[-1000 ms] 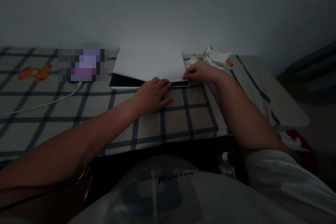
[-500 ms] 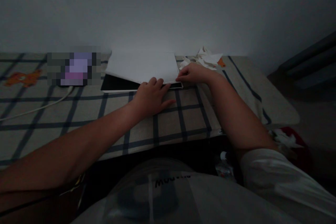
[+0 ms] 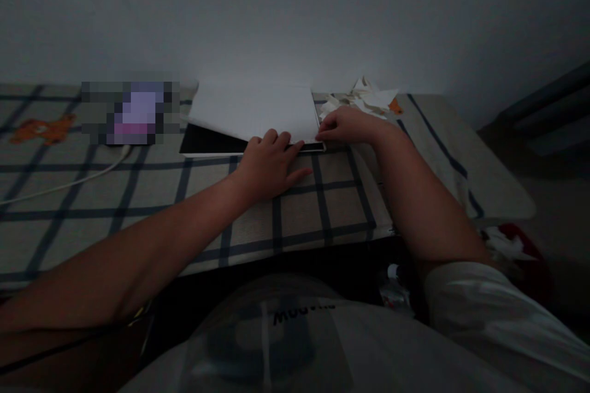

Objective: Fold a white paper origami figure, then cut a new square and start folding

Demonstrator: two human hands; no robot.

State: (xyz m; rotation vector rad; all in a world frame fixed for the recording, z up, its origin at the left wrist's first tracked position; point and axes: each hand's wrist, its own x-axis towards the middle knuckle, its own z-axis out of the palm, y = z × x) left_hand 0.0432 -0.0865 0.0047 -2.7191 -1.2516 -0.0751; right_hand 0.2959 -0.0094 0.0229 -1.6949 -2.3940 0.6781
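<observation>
- Light is dim; fine detail is hard to read.
- Far left: an orange cartoon figure printed on the cloth (image 3: 43,129), well away from both hands.
- Thin white cable (image 3: 69,184) runs across the beige tablecloth with dark blue check lines (image 3: 152,196) toward a blurred-out patch; what it plugs into I cannot tell.
- Flat black rectangular slab with a pale edge (image 3: 207,142) lies on the cloth near the wall. Only its left front portion shows; the rest is covered.
- Large white sheet of paper (image 3: 253,112) lies on top of the slab, skewed to it, its front edge roughly level with the slab's front edge at the right.
- Left hand (image 3: 270,166) lies palm down, fingers loosely spread, fingertips touching the sheet's front edge, heel of the hand on the cloth. It grips nothing; it presses or steadies.
- Right hand (image 3: 348,126) is closed narrow, fingertips pinched at the sheet's front right corner, just where it meets the slab's corner. Whether it nips paper alone or paper and slab together I cannot tell.
- Judgement: sheet is laid over the slab, alignment incomplete; left side remains uncovered, so squaring up looks unfinished.
- Right, behind the right hand: crumpled pale paper scraps with an orange bit (image 3: 369,98), untouched.
</observation>
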